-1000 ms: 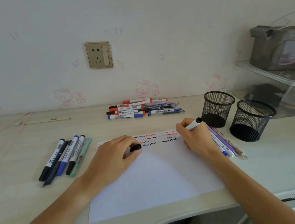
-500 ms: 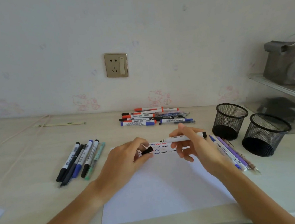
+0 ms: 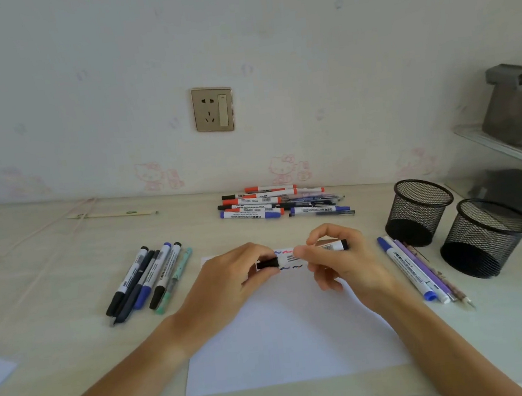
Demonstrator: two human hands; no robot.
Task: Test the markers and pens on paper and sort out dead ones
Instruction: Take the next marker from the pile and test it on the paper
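Note:
A white sheet of paper (image 3: 289,341) lies on the desk with short wavy test strokes in blue, red and black along its far edge. Above that edge I hold a white marker with black ends (image 3: 333,247) level. My right hand (image 3: 334,257) pinches its barrel. My left hand (image 3: 230,282) pinches the black cap (image 3: 267,264) at the marker's left end, and the cap sits on the marker. A pile of markers and pens (image 3: 280,203) lies by the wall.
Several pens (image 3: 151,278) lie in a row left of the paper, and several more (image 3: 420,269) lie right of it. Two black mesh cups (image 3: 417,211) (image 3: 485,237) stand at the right. A shelf with a grey case (image 3: 519,109) is at the far right.
My right hand lifted the marker from the paper and turned it level. My left hand brought the black cap onto its tip. The camera shifted so the scene sits further right.

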